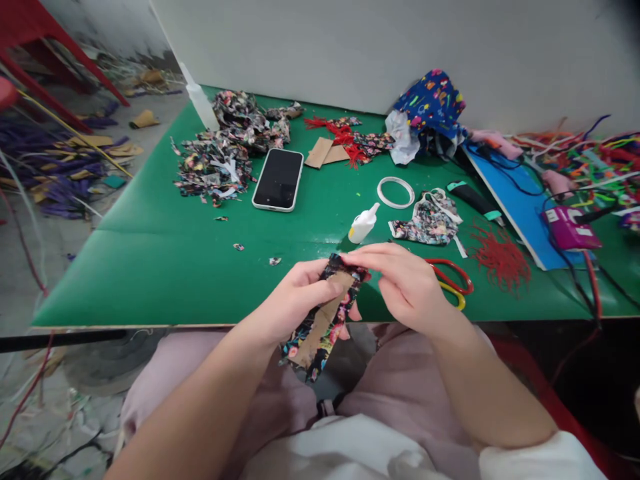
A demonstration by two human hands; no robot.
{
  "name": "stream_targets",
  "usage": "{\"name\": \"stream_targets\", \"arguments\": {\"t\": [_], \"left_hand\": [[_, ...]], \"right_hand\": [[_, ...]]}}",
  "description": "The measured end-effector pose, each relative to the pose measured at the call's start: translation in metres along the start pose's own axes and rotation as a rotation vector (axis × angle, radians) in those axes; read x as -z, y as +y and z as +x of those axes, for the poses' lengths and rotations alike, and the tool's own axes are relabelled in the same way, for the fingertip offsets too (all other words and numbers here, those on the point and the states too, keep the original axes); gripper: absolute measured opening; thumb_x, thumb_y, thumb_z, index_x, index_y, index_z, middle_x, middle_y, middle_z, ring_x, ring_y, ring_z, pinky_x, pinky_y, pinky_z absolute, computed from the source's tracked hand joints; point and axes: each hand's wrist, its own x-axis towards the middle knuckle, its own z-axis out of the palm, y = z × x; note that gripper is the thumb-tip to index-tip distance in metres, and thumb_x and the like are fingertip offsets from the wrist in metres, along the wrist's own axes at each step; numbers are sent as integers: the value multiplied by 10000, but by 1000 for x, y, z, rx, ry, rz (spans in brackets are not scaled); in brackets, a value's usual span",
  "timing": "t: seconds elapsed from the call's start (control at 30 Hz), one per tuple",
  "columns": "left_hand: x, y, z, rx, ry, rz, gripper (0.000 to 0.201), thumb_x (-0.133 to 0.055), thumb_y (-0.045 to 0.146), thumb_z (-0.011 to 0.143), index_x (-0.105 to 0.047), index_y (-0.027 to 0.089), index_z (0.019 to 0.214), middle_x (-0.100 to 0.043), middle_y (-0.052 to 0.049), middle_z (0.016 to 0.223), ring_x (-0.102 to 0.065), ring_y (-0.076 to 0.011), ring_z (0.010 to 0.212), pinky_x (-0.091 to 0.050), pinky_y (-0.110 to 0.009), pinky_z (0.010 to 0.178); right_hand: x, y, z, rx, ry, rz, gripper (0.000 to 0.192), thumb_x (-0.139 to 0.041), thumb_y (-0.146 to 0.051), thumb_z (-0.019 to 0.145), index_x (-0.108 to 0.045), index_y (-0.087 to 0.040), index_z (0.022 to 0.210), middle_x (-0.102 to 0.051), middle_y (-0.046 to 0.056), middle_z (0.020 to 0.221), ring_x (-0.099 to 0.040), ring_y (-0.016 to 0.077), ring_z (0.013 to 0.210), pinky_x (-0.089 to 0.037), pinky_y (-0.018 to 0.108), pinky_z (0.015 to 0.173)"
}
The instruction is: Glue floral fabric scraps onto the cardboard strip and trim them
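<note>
We see a narrow strip of brown cardboard wrapped in black floral fabric (325, 320) held over the lap at the near edge of the green table (165, 267). It runs tilted from upper right to lower left, its lower end hanging free over the pink trousers (400, 393). Our left hand (295, 300) grips the strip at its upper half, fingers curled round the back and the thumb pressed on the front. Our right hand (405, 283) meets the strip at its top end, fingertips closed in a pinch on the fabric edge there; the exact fold under those fingertips is hidden from us.

Just beside the right hand lie scissors with red and yellow handles (453, 283), their blades covered by the hand. Beyond the strip stand a small white glue bottle (363, 224), a white tape ring (395, 193) and a crumpled piece of floral cloth (427, 220). A bundle of red threads (503, 257) lies to the right. Further back we find a black smartphone in a white case (278, 179), a heap of floral fabric scraps (225, 150) and some flat brown cardboard pieces (325, 153). The tangle of coloured cords (595, 157) at the far right is cut off by the frame edge and hard to sort out.
</note>
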Motion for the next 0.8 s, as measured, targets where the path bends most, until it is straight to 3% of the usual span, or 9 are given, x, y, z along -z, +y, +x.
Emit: {"name": "stream_targets", "arguments": {"t": [0.07, 0.2, 0.4, 0.63, 0.8], "left_hand": [[0, 0, 0, 1, -1, 13, 272, -585, 280, 747, -575, 153, 987, -685, -16, 635, -625, -158, 443, -479, -224, 390], [0, -1, -1, -36, 17, 21, 132, -570, 272, 775, -559, 163, 850, -689, -9, 645, -627, -146, 445, -480, -214, 401], [2, -3, -1, -68, 28, 10, 171, -564, 275, 783, -549, 179, 923, -688, -2, 646, -628, -150, 450, -481, -221, 406], [2, -1, -2, -57, 63, 73, 141, -562, 269, 783, -527, 173, 880, -686, -1, 672, -638, -152, 482, -498, -238, 436], [2, -6, 0, -107, 105, 63, 157, -575, 310, 801, -539, 176, 874, -689, 6, 677, -626, -135, 464, -485, -217, 420]], "right_hand": [[0, -2, 0, -52, 7, 48, 518, -364, 23, 785, -515, -156, 1247, -640, 65, 1145, -572, 141, 1055, -485, 319, 911], [-3, -3, 1, 29, -16, -5, 527, -367, 10, 794, -509, -174, 1267, -626, 66, 1187, -557, 164, 1095, -470, 356, 933], [-7, -2, 3, 63, -58, -99, 466, -360, -23, 836, -554, -187, 1227, -617, 79, 1210, -547, 187, 1121, -467, 394, 929], [-1, -6, 1, -32, 3, 116, 565, -324, 25, 798, -493, -228, 1274, -540, 47, 1307, -478, 169, 1212, -397, 418, 1028], [-6, -2, 0, -54, 26, 21, 562, -326, 9, 804, -488, -239, 1282, -500, 64, 1342, -461, 190, 1219, -400, 448, 1018]]}}
